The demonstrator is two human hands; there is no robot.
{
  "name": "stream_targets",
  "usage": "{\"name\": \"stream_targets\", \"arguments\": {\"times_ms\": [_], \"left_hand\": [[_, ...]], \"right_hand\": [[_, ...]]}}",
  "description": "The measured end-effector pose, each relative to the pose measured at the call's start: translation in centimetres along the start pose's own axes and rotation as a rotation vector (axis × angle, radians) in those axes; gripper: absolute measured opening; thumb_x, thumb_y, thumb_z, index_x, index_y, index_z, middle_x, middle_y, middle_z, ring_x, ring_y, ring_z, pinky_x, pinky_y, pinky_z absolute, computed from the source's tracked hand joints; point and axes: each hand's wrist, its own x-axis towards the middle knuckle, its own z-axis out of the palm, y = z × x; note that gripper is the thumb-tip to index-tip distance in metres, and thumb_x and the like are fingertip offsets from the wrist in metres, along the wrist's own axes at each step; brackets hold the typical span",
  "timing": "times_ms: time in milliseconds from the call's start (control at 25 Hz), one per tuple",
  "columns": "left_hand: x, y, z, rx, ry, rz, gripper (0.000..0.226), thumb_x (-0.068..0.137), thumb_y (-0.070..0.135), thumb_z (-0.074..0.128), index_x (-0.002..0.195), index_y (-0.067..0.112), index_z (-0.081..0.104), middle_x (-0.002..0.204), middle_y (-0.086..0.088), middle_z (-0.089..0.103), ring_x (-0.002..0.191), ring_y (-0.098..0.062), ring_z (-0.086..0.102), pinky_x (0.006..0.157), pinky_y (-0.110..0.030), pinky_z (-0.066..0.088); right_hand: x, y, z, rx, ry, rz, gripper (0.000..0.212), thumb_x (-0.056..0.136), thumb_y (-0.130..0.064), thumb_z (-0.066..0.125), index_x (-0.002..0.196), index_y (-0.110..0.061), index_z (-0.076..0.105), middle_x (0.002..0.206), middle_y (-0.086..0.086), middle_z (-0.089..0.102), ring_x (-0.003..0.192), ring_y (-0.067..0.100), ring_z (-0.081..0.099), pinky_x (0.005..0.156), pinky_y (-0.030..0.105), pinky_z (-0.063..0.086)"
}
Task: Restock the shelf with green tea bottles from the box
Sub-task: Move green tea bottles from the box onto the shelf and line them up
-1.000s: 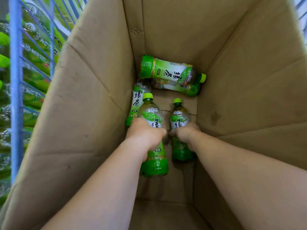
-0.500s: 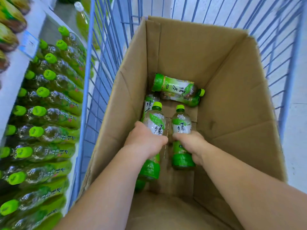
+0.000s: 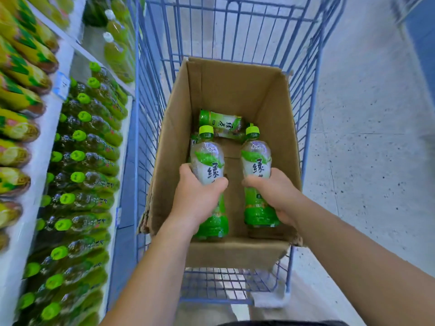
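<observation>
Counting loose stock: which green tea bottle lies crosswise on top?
The green tea bottle at the cardboard box's far end; the left hand and right hand grip the nearer two.

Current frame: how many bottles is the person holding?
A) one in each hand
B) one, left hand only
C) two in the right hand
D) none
A: the left hand grips one green tea bottle round its middle and the right hand grips a second bottle the same way, both at the open box.
</observation>
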Motion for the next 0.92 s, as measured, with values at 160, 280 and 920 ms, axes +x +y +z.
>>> {"name": "stream_targets", "arguments": {"times_ms": [160, 280, 920], "left_hand": [[-4.5, 2.1, -0.5, -0.07, -0.009, 0.051, 0.06, 0.058, 0.047, 0.073, 0.109, 0.037, 0.044, 0.097, 0.008, 0.065, 0.078, -0.005, 0.066, 0.061, -0.031, 0.048], [-7.4, 4.1, -1.3, -0.08, -0.016, 0.093, 0.061, 0.064, 0.041, 0.074, 0.116, 0.031, 0.044, 0.1, 0.005, 0.065, 0.084, -0.012, 0.066, 0.062, -0.031, 0.048], [-22.8, 5.4, -4.4, -0.244, 0.386, 0.301, 0.055, 0.066, 0.037, 0.077, 0.112, 0.04, 0.045, 0.096, 0.006, 0.066, 0.069, 0.006, 0.064, 0.054, -0.02, 0.047]], "right_hand": [[-6.1, -2.4, -1.2, -0.041, 0.01, -0.101, 0.02, 0.072, -0.025, 0.08, 0.066, -0.043, 0.074, 0.062, -0.011, 0.072, 0.054, 0.006, 0.069, 0.046, 0.023, 0.054], [-10.0, -3.4, -2.0, -0.044, 0.027, -0.169, 0.011, 0.067, -0.025, 0.08, 0.07, -0.036, 0.076, 0.067, -0.007, 0.074, 0.06, 0.012, 0.072, 0.049, 0.03, 0.058], [-18.6, -7.7, -5.7, -0.283, -0.26, -0.481, 0.053, 0.066, -0.03, 0.086, 0.112, -0.017, 0.063, 0.1, 0.011, 0.072, 0.087, 0.032, 0.073, 0.077, 0.057, 0.062]]}}
